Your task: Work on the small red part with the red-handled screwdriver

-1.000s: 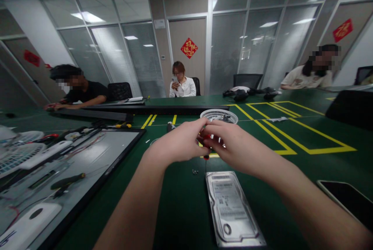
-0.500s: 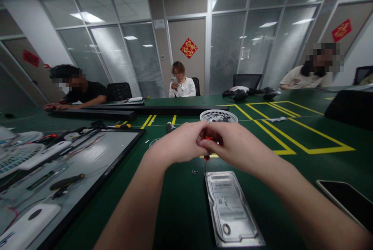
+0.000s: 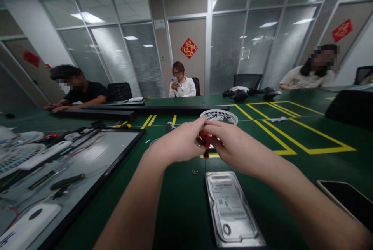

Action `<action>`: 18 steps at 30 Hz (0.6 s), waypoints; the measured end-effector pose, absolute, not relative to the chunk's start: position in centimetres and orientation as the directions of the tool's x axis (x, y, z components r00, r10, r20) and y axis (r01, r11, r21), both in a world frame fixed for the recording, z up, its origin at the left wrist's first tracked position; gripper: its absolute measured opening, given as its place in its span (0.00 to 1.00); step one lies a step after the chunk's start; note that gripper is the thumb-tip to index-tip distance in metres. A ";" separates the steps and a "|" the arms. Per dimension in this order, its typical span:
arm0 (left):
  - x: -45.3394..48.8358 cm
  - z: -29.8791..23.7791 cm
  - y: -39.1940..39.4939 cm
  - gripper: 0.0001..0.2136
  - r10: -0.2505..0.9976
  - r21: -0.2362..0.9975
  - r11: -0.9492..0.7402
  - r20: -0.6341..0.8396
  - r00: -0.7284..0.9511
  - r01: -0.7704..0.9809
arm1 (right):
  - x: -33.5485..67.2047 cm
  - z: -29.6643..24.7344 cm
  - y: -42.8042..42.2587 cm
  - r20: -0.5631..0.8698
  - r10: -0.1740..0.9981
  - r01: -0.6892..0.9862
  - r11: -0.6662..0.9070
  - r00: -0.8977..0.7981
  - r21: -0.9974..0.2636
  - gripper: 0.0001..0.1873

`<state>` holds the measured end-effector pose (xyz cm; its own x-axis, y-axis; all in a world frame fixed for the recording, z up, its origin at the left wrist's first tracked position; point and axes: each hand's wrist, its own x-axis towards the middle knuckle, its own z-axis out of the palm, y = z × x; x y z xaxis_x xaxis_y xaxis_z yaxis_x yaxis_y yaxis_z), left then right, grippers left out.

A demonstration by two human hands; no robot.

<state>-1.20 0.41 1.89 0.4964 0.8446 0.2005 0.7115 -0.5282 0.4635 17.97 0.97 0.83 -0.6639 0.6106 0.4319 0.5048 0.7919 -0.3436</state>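
Screwdriver stands by the drive, left hand and right hand curled round it. Turning seems the step now; next likely needs a steady hold.

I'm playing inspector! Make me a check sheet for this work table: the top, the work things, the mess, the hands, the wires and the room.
Surface: green table with yellow lines.
Work things: red-and-black screwdriver, shaft pointing down near a corner of the hard drive; tiny screws beside the drive.
Clutter: big panel with a green-handled tool on it; phone; white basket with small parts.
Hands: left hand and right hand meet around the screwdriver handle; which grips it is unclear.
Cables: thin red wire by the panel.
Surroundings: three people seated across the table; red sign on a door.
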 end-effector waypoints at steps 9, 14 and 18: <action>-0.9 2.0 0.4 0.15 0.853 0.527 -0.503 0.172 0.493 0.685 | 18.1 1.0 0.9 0.431 0.681 0.616 0.727 -0.593 -0.302 0.05; -0.8 1.8 0.7 0.17 0.840 0.548 -0.515 0.170 0.515 0.660 | 18.1 0.8 0.9 0.450 0.692 0.623 0.715 -0.565 -0.317 0.07; -0.8 1.8 0.7 0.16 0.837 0.518 -0.525 0.169 0.521 0.675 | 18.1 0.8 0.9 0.445 0.696 0.629 0.711 -0.564 -0.315 0.07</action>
<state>-0.83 0.70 1.80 0.5208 0.8369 0.1686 0.6752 -0.5247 0.5185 18.06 0.85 0.77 -0.5635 0.6960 0.4449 0.6291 0.7107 -0.3150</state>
